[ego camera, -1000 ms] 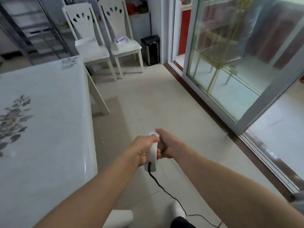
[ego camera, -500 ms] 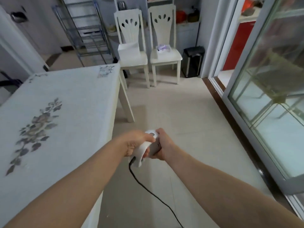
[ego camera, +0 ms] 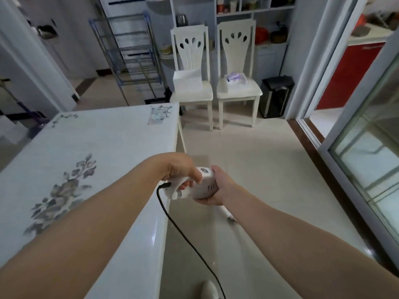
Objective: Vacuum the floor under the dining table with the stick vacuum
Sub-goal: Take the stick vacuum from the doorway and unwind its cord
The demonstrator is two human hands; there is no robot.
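I hold the white stick vacuum (ego camera: 205, 186) in both hands beside the right edge of the dining table (ego camera: 90, 160). My left hand (ego camera: 179, 169) grips its handle from above. My right hand (ego camera: 220, 186) wraps around the motor body from the right. A black power cord (ego camera: 185, 236) runs from the handle's rear down toward my feet. A short piece of the white tube (ego camera: 226, 213) shows below my right wrist; the floor head is hidden. The table top is white with a grey flower print.
Two white chairs (ego camera: 192, 91) (ego camera: 237, 87) stand against the far shelving, with a black bin (ego camera: 275, 96) to their right. A metal rack (ego camera: 133, 55) is at the back left. Sliding glass doors (ego camera: 367, 147) line the right side. Beige floor tiles (ego camera: 259, 160) lie between table and doors.
My view has swung left and up, bringing more of the table and back wall into sight. Both hands kept their hold while the vacuum body tilted, its handle now pointing left.
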